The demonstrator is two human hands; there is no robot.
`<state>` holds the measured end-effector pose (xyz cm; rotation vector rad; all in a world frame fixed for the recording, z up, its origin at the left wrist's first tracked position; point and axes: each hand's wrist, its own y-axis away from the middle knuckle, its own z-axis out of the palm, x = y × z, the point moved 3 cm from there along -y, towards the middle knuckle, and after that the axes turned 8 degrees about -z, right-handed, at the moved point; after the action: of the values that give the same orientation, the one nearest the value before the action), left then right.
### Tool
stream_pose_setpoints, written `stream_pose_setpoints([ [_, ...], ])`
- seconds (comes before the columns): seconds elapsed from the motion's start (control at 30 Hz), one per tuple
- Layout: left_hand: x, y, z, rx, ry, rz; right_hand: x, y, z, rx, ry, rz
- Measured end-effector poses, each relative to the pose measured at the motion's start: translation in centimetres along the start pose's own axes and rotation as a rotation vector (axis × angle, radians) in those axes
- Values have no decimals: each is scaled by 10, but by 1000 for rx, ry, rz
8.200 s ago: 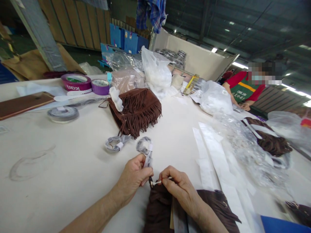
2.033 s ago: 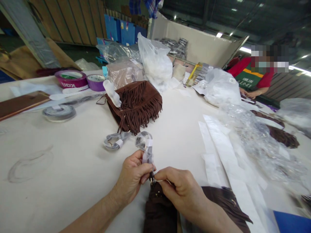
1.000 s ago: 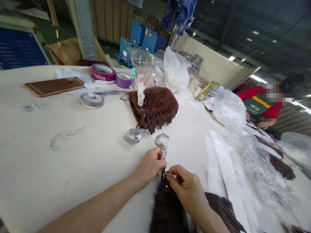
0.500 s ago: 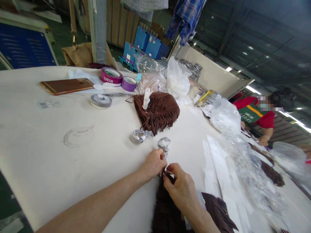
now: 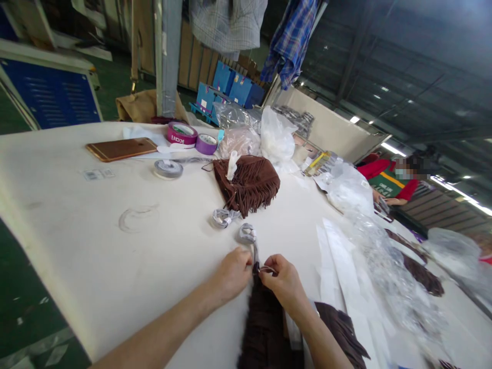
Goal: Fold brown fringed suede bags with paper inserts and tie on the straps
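Your view has swung left and lifted over the last couple of seconds, but your hands have barely shifted: both are closed together at the top of the brown fringed bag (image 5: 265,328) lying at the near edge of the counter (image 5: 77,215). Your left hand (image 5: 232,271) pinches the wrapped strap (image 5: 249,238) where it meets the bag, and your right hand (image 5: 282,279) grips a thin white strip (image 5: 268,268) at that same joint, so the work is still on this one small spot. Just beyond lie a second wrapped strap bundle (image 5: 222,218) and another fringed bag (image 5: 248,182), near but not touching your hands. White paper strips (image 5: 338,266) and crumpled clear plastic (image 5: 384,256) crowd your right side. Tape rolls (image 5: 182,134) and a phone (image 5: 121,148) sit well apart. A co-worker in red (image 5: 386,179) works at the far side.
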<state>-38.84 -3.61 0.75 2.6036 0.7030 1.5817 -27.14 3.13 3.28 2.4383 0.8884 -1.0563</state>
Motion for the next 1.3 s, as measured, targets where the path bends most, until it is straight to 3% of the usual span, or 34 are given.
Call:
stream_pose_setpoints([
  [0.2,4,14,16,-5,-317,68,6,3,-2,20,-48,2],
  [0.4,4,15,22,-7,-459,141,5,4,-2,20,-43,14],
  [0.77,4,15,27,-7,-536,192,3,5,-2,22,-70,13],
  [1.13,-5,17,9,39,-575,134,12,4,1,25,-57,44],
  [1.3,0,19,15,9,-607,202,11,5,-1,28,-50,48],
])
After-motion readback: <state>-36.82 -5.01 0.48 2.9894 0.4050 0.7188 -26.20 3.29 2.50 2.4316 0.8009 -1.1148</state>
